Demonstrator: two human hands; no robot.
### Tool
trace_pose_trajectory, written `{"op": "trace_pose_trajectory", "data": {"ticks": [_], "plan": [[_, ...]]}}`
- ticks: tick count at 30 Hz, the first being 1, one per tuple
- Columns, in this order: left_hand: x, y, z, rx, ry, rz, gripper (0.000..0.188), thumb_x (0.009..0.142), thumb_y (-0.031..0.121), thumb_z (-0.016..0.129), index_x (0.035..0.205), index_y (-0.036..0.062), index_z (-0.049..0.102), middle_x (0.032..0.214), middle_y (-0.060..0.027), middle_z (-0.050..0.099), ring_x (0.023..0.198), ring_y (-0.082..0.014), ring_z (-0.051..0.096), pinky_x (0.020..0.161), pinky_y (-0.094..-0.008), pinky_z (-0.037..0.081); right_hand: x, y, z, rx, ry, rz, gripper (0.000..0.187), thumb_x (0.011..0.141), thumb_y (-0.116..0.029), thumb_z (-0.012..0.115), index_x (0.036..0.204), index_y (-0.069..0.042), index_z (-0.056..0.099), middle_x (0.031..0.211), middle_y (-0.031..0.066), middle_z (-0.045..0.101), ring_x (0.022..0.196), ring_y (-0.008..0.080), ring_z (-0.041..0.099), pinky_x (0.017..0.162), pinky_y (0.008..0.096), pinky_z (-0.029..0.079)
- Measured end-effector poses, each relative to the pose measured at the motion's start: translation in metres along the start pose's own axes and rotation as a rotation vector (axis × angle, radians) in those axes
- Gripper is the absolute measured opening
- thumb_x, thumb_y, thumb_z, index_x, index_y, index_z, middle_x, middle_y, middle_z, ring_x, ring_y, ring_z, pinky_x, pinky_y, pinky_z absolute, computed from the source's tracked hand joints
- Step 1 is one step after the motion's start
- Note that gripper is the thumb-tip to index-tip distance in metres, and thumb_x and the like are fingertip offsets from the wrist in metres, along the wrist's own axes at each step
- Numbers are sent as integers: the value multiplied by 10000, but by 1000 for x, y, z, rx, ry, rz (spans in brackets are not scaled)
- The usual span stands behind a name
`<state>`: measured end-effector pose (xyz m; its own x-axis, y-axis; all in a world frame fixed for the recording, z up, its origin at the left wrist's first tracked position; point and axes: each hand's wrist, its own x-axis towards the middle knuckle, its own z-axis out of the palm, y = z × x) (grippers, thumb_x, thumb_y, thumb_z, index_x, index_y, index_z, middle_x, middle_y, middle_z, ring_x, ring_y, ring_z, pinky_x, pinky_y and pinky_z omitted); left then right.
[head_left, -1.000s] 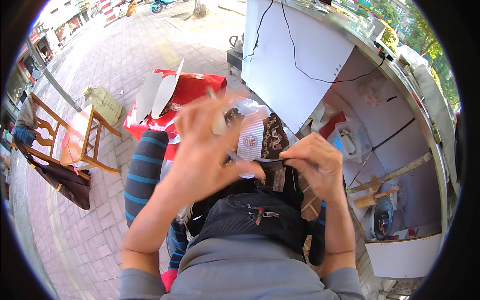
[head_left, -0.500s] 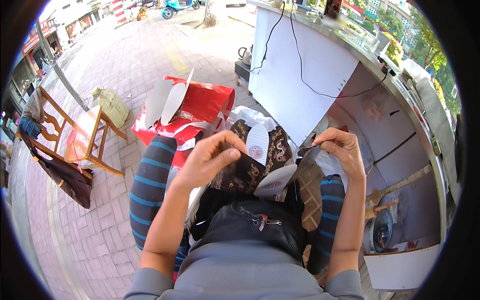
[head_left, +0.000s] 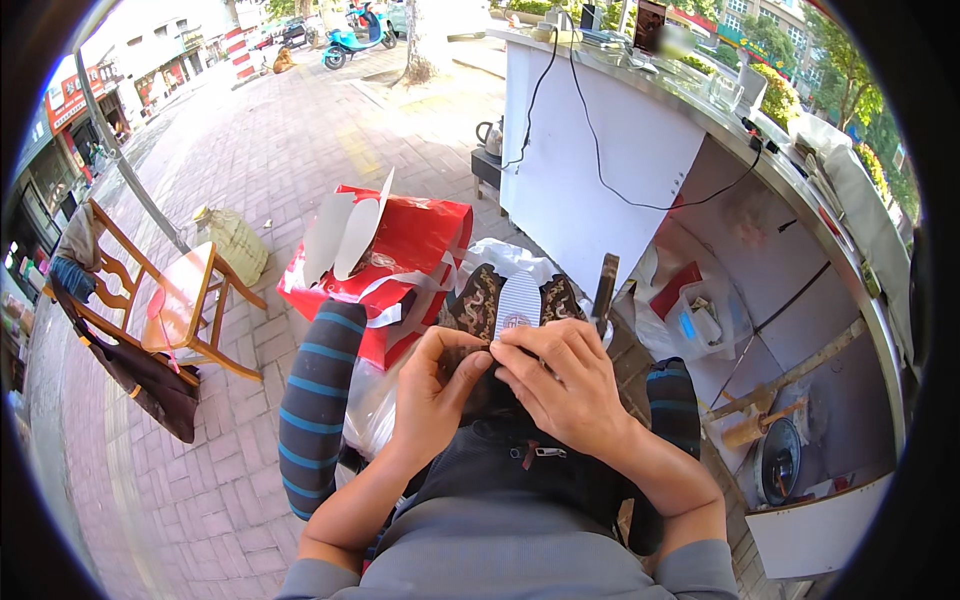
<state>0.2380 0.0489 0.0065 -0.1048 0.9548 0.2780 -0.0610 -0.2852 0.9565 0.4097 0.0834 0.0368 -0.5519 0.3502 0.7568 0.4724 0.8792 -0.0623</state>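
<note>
My left hand point(head_left: 437, 388) and my right hand point(head_left: 560, 380) meet over my lap, fingertips almost touching. A piece of dark patterned cloth point(head_left: 478, 298) with gold and pink figures lies under and beyond them, and my left thumb and forefinger pinch its near edge. My right thumb and forefinger are closed at the same spot; what is between them is too small to make out. Just beyond the fingers, a white ribbed insole-shaped piece point(head_left: 519, 300) with a round emblem rests on the cloth. An upright brown strip point(head_left: 606, 285) stands beyond my right hand.
A red bag point(head_left: 425, 240) holding white oval pieces point(head_left: 358, 238) stands ahead to the left. Farther left are a wooden chair point(head_left: 185, 300) and a pale sack point(head_left: 232, 245). A white counter point(head_left: 600, 130) with hanging cables and shelves runs along the right. A kettle point(head_left: 490, 137) stands beside it.
My right hand has come in from the right to meet my left hand, which has moved down and right. The pale oval flap near my lap is now hidden behind my hands.
</note>
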Motion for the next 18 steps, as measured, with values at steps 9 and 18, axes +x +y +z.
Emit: {"op": "trace_pose_trajectory", "data": {"ticks": [9,18], "plan": [[-6,3,1,64,-28,62,145,905,28,689,1030,-11,628,846,-7,659,722,-30,566,615,-183,442,-5,-2,-19,100,-146,96,415,745,-83,777,1121,-30,610,1037,89,611,921,266,593,831,395,466],[-3,11,-2,190,-134,35,185,877,27,710,1058,0,684,868,-33,672,733,-63,597,634,-212,474,-4,-1,-25,146,-301,119,257,796,-87,722,1008,-24,591,934,105,599,891,270,593,802,369,452]]}}
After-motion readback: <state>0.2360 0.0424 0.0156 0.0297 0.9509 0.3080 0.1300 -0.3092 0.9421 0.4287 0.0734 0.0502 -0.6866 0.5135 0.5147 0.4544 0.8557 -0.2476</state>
